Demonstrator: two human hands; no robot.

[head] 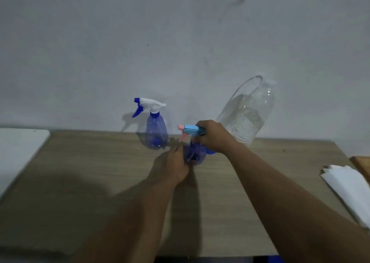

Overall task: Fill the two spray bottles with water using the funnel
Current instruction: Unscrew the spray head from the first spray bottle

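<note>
A clear blue spray bottle (pixel 195 154) stands on the wooden table (pixel 100 172) near the middle. My left hand (pixel 175 164) grips its body from the left. My right hand (pixel 213 135) is curled round its light blue and pink spray head (pixel 188 129). A second blue spray bottle (pixel 156 131) with a white and blue trigger head stands upright behind and to the left, untouched. A large clear water bottle (pixel 248 114), partly full, stands at the back right against the wall. A blue object (pixel 211 152) peeks out under my right hand; I cannot tell what it is.
A white surface (pixel 18 148) adjoins the table on the left. White folded paper (pixel 352 186) lies at the table's right edge, beside a wooden board (pixel 362 164). A grey wall rises directly behind the table.
</note>
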